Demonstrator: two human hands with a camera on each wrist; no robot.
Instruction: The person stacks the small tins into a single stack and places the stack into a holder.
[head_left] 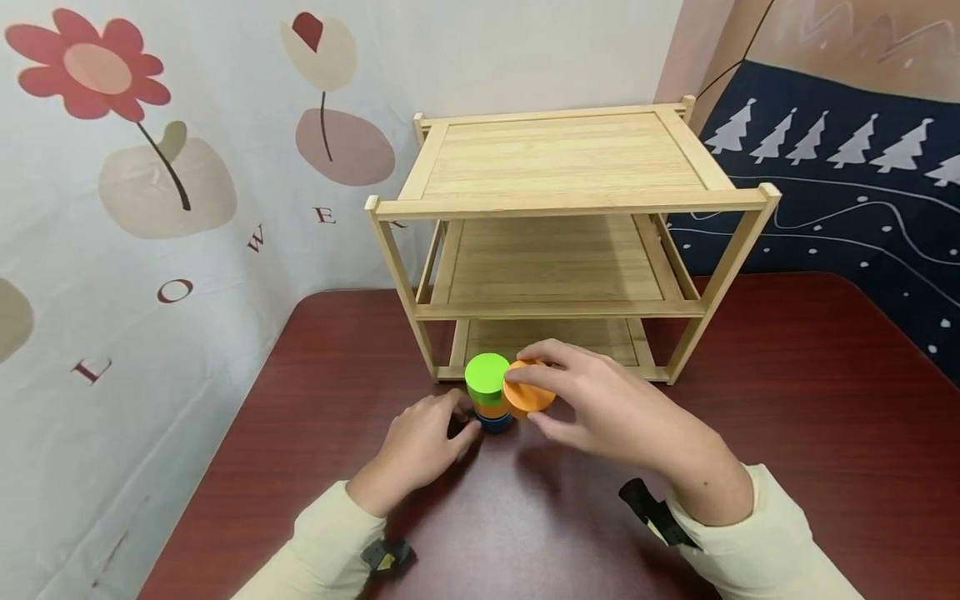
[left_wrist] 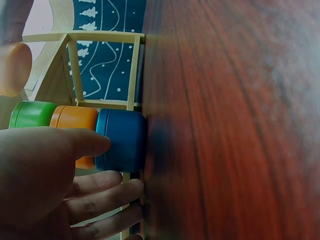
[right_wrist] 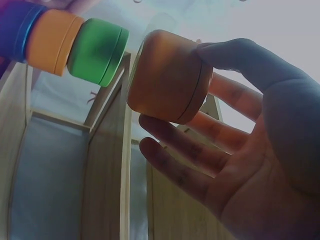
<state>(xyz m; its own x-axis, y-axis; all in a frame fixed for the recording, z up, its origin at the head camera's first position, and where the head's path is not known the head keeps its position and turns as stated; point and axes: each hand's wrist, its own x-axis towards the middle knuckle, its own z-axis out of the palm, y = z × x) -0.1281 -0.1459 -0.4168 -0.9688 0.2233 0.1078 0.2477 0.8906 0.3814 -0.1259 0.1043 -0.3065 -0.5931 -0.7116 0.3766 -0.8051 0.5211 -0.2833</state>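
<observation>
A stack of small round lidded jars stands on the table in front of the rack: a blue jar (left_wrist: 125, 140) at the bottom, an orange jar (left_wrist: 80, 117) in the middle, a green jar (head_left: 487, 372) on top. My left hand (head_left: 423, 442) is at the stack's left side; its thumb touches the blue jar and its fingers lie loosely beside it. In my right hand (head_left: 600, 400) a second orange jar (right_wrist: 167, 77) is held between thumb and fingers, raised off the table and tilted, just right of the green jar.
A three-tier wooden rack (head_left: 570, 204) stands right behind the stack, its front legs close to both hands. Dark red tabletop (head_left: 810, 433) extends on both sides. A printed cloth (head_left: 262, 167) hangs at the left and back, and a navy one (head_left: 847, 183) at the right.
</observation>
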